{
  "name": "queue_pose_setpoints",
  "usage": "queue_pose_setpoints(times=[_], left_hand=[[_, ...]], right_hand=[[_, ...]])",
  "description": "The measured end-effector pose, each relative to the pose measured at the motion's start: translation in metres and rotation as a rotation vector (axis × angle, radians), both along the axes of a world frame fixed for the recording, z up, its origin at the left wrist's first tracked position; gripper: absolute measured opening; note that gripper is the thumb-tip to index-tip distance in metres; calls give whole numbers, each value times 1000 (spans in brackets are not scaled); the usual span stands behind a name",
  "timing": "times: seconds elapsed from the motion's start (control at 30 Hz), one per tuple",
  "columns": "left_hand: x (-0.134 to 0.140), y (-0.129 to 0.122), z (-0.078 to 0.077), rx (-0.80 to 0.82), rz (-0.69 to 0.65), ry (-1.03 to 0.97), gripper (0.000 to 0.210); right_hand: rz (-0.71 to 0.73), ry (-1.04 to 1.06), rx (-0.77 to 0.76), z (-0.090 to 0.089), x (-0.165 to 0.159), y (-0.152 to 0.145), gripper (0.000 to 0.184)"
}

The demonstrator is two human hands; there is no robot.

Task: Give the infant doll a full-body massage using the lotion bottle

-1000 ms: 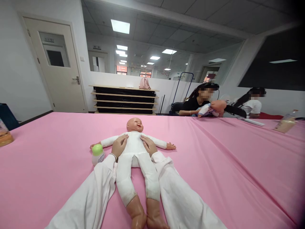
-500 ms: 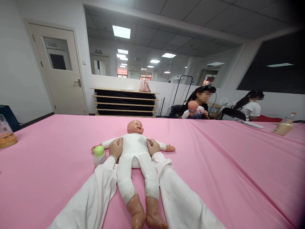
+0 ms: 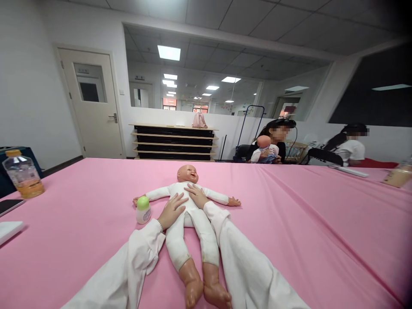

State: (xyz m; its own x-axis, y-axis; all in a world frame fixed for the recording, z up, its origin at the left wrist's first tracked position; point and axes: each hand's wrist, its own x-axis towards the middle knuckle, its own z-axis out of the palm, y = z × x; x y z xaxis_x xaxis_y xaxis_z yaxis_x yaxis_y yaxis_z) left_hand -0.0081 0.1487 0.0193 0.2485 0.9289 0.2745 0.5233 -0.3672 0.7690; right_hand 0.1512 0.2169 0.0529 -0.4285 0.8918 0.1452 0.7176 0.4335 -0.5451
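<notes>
A baby doll (image 3: 180,189) with a white cloth body lies on its back, arms spread and feet toward me. My left hand (image 3: 173,210) rests flat on the left side of its belly, fingers extended. Higher up, on the chest, my right hand (image 3: 197,195) lies with its fingers stretched out. Both hands are open and hold nothing. Beside my left wrist stands a small white bottle with a green cap (image 3: 143,210), close to the doll's hand.
The table has a pink cover (image 3: 273,223). At left are a bottle of orange drink (image 3: 24,176), a phone (image 3: 9,207) and a white object (image 3: 10,231). A beige bottle (image 3: 397,176) stands far right. Across the table, a person (image 3: 280,148) holds another doll; a second person (image 3: 350,146) sits beyond.
My hands have moved from the sides of the doll's chest onto its front. Their curled fingers have straightened out flat. The view has turned slightly left.
</notes>
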Motion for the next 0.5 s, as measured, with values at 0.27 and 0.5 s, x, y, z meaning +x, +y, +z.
queue_pose_setpoints(times=[0.27, 0.5], left_hand=[[-21, -89, -3, -55, -26, 151, 55], [-40, -175, 4, 138, -414, 216, 32]], right_hand=[[201, -116, -32, -4, 48, -106, 60], [465, -41, 11, 2, 80, -219, 35]])
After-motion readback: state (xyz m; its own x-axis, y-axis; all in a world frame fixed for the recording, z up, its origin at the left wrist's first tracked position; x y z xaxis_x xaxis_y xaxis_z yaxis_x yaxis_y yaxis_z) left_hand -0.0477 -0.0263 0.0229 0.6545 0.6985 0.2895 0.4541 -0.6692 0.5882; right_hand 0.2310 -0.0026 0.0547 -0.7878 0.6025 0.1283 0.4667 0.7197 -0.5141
